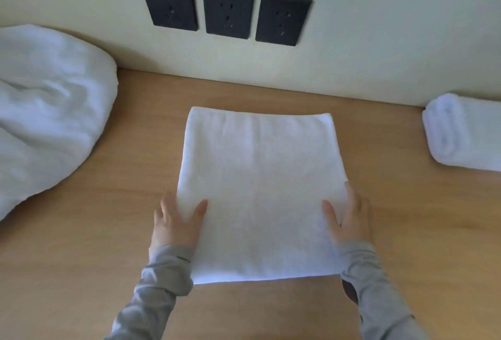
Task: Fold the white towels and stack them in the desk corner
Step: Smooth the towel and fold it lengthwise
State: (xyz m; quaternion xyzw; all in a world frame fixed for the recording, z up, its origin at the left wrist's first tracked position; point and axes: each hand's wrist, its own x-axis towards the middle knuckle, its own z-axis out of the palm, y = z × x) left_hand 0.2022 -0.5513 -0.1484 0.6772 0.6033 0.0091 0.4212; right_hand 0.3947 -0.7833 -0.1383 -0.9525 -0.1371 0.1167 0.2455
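**A:** Now, what could spoil the fold at this stage?

**B:** Centre of frame: the partly folded towel (260,190) lies flat on the desk (406,244). If one hand lifts ahead of the other, I judge the layers will slide and the edges go askew. A skewed fold would sit badly on the folded towel (466,136) at the right edge, against the wall (379,55).

**A:** And the hands?

**B:** Left hand (176,220) at the lower-left side edge, right hand (349,217) at the lower-right. Each has its thumb on top and its fingers along the edge, pinching the cloth. Grey sleeves (160,285) enter from below. Unfolded heap (48,112): upper left.
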